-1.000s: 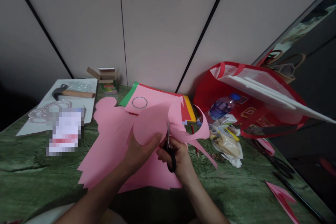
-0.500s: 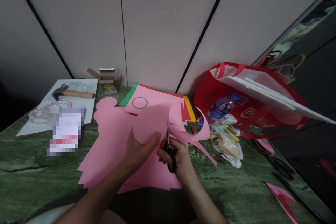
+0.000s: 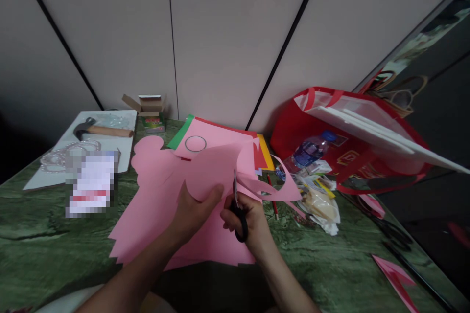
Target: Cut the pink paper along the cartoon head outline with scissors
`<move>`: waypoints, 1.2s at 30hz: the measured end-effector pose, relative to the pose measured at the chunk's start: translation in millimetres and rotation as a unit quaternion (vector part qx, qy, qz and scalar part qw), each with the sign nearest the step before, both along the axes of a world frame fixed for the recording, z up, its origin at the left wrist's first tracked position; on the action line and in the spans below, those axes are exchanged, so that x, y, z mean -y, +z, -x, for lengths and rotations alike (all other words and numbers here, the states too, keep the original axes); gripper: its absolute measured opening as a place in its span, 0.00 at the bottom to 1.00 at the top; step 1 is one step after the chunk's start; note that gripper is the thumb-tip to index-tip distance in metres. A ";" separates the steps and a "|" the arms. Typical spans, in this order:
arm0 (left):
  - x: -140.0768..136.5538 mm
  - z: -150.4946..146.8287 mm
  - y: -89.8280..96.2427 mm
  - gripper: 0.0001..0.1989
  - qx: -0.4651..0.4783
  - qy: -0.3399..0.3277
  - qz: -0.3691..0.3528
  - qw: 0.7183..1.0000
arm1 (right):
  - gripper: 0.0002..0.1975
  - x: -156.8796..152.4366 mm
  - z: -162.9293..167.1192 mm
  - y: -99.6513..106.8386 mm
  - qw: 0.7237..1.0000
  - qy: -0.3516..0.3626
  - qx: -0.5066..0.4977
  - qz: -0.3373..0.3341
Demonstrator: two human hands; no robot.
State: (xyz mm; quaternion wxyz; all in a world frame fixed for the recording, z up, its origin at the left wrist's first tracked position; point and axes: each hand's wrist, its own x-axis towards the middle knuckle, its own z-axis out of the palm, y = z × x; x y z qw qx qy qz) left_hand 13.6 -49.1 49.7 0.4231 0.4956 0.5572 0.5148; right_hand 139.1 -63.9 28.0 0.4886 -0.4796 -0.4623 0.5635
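My left hand [image 3: 200, 208] grips a rounded piece of pink paper [image 3: 209, 171], thumb on top and the other fingers hidden beneath it. Black-handled scissors [image 3: 240, 220] are in my right hand [image 3: 251, 215], their blades pointing away from me at the paper's right edge. From that edge a curled pink offcut strip [image 3: 284, 188] hangs out to the right. Under both hands lies a stack of pink paper sheets [image 3: 147, 225]. Behind it, more coloured sheets carry a ring outline [image 3: 196, 144], and cut pink rounds [image 3: 149, 151] lie at the stack's upper left.
On the left, a claw hammer [image 3: 106, 130] and clear beads [image 3: 69, 154] rest on a white board, beside a blurred-out object [image 3: 93, 183]. A small open box [image 3: 152, 115] stands by the wall. Rightward are a bottle [image 3: 310, 151], a red bag [image 3: 293, 120], wrappers [image 3: 321, 203] and a red pencil [image 3: 273, 198].
The pink offcut strip has swung slightly right and down, its loop changing shape. Both hands and the scissors have barely shifted.
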 end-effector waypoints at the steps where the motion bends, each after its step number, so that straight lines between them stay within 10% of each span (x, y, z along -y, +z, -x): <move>1: 0.0 0.1 0.0 0.08 -0.001 0.001 0.002 1.000 | 0.09 0.1 -0.2 -0.3 1.000 0.000 -0.001 0.000; 36: 1.5 -1.9 1.2 0.16 0.015 -0.040 0.029 0.999 | 0.14 -0.6 -8.2 -8.6 0.998 0.038 -0.005 -0.055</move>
